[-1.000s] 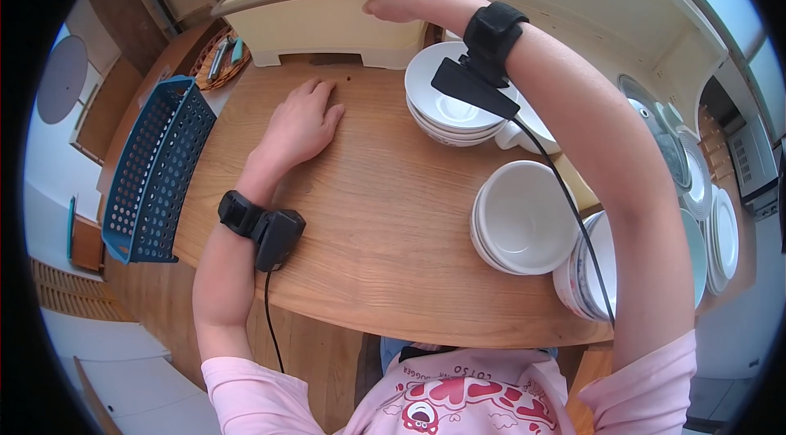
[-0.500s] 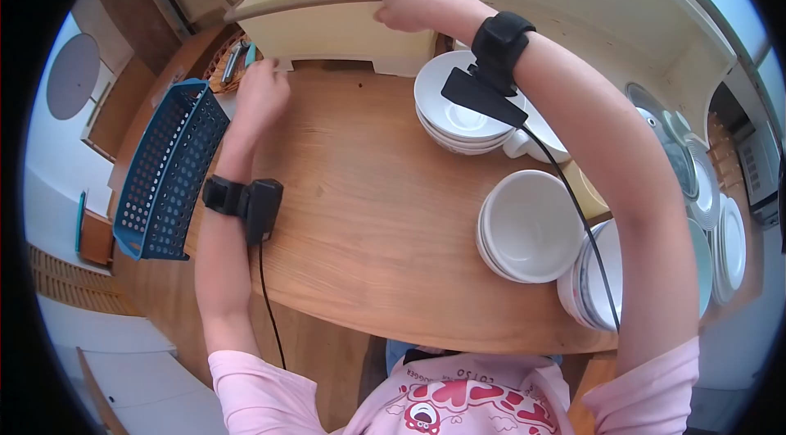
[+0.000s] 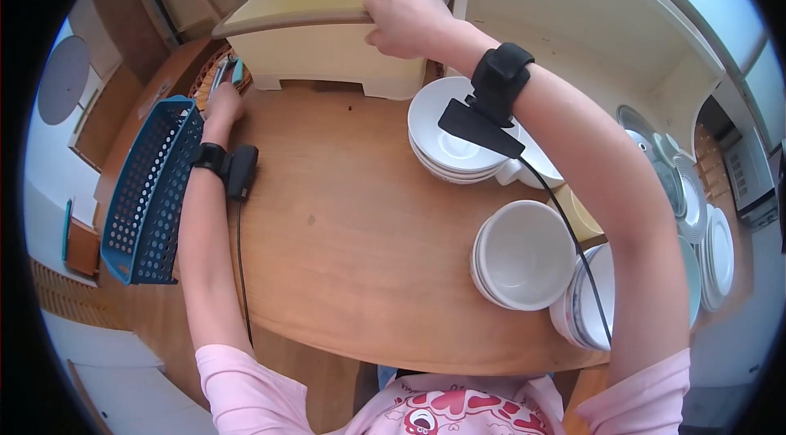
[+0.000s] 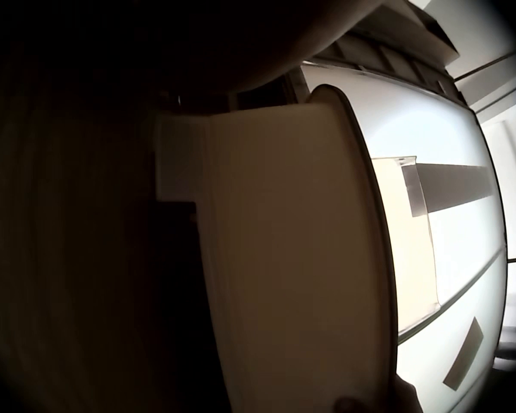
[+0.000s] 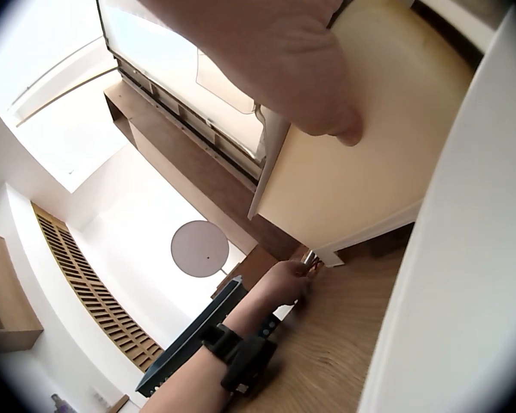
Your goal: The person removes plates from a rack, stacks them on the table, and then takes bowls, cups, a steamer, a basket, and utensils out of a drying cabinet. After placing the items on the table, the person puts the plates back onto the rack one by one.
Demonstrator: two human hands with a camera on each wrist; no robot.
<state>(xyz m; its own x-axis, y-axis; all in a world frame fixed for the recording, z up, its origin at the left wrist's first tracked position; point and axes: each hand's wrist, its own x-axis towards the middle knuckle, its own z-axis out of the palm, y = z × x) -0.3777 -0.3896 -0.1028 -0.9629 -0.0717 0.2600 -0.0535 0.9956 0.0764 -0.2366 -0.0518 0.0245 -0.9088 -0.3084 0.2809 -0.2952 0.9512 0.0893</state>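
Note:
My right hand [image 3: 409,21] grips the front rim of a cream plastic bin [image 3: 327,54] at the back of the table. In the right wrist view, a digit of that hand presses on the bin's front face [image 5: 387,163]. My left hand [image 3: 223,105] is at the back left, beside the bin's left corner. Its fingers are at a small wicker basket [image 3: 201,84] holding a silver utensil [image 3: 219,73] and a teal-handled one [image 3: 237,72]. Whether the left fingers hold the silver utensil, I cannot tell. The left wrist view is dark and mostly shows the bin [image 4: 284,241].
A blue perforated basket [image 3: 151,197] stands along the table's left edge, close to my left forearm. Right of the middle are stacked white bowls [image 3: 524,255], wider bowls [image 3: 446,128] and more bowls [image 3: 585,304]. Plates [image 3: 719,259] and glass lids [image 3: 655,156] line the far right.
My left hand has moved left from the tabletop in front of the bin to the wicker basket. The right hand stays on the bin's rim.

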